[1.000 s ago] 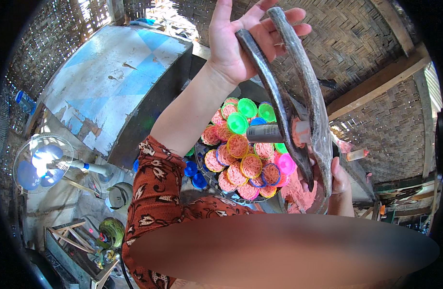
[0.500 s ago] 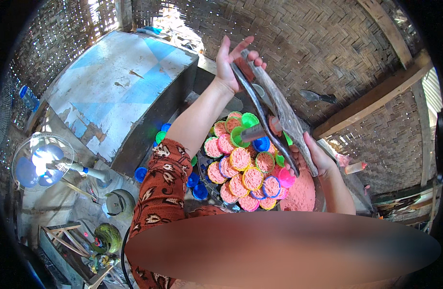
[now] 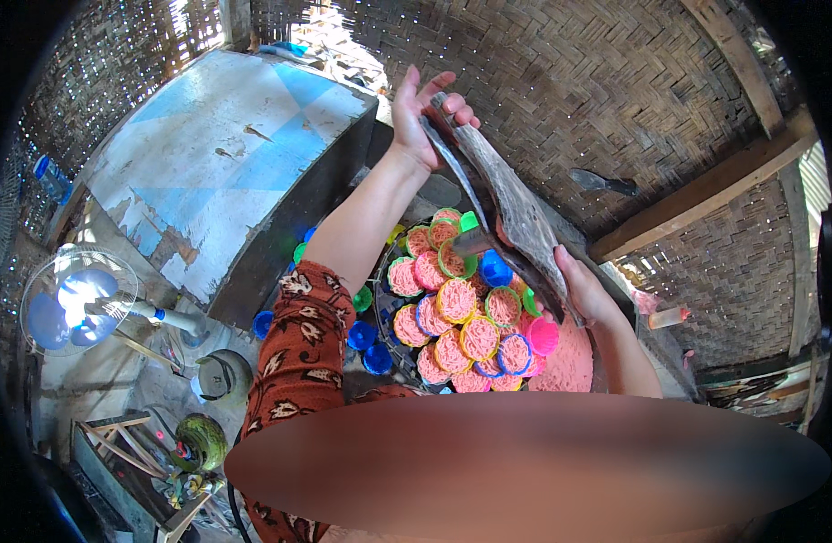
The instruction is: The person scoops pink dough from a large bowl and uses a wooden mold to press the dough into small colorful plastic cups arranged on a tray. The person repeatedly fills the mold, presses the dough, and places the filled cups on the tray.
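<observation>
A wooden two-lever hand press (image 3: 506,185) lies slantwise between my hands, one weathered grey lever beside a darker one, with a short greyish cylinder (image 3: 473,241) showing at its left side. My left hand (image 3: 425,122) grips the far end with its fingers partly curled round. Around the near end my right hand (image 3: 586,288) is closed, some of its fingers hidden behind the wood. Beneath the press sit several small coloured cups with pink noodle-like strands (image 3: 457,300), heaped on a dark round tray (image 3: 387,348). Pink dough (image 3: 565,356) lies right of the cups.
Several blue cups (image 3: 377,358) stand left of the tray. A worn blue-and-white board top (image 3: 226,136) is at the far left. Nearer are a running fan (image 3: 79,299) and a kettle (image 3: 224,376). A bottle (image 3: 669,318) lies at the right, beside the woven wall (image 3: 615,100).
The two levers have come closer together, narrowing the gap between them. Both hands and the press have shifted slightly left in view.
</observation>
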Action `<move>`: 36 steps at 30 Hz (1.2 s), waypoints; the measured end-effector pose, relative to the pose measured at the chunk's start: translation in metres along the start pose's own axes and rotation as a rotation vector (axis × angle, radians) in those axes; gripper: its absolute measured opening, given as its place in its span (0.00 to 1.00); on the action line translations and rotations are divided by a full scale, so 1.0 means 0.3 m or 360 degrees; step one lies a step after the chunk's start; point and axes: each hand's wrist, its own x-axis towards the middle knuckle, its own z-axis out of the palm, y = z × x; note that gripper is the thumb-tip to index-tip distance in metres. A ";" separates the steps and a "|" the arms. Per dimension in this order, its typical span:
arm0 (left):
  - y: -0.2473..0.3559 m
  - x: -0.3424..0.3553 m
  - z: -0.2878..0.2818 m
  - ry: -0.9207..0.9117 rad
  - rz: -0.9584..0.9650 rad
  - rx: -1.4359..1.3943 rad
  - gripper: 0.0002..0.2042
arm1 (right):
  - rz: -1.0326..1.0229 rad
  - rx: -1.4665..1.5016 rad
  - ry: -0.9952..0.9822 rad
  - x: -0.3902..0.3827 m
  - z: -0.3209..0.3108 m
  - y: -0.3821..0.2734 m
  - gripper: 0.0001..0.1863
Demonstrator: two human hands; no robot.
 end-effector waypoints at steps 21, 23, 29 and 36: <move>-0.026 -0.039 0.018 0.0144 -0.0064 -0.0119 0.22 | -0.0323 -0.0430 0.0346 -0.026 0.006 0.056 0.32; -0.044 -0.054 0.013 0.0192 -0.0084 -0.0141 0.21 | -0.0202 -0.0496 0.0335 -0.051 0.017 0.061 0.32; 0.009 -0.064 0.030 0.0105 -0.0062 -0.0038 0.22 | -0.0096 -0.0211 0.0201 -0.057 0.080 0.037 0.32; 0.054 -0.033 0.044 -0.0265 -0.0093 0.0049 0.31 | -0.0594 -0.0116 0.0155 0.014 0.087 0.084 0.31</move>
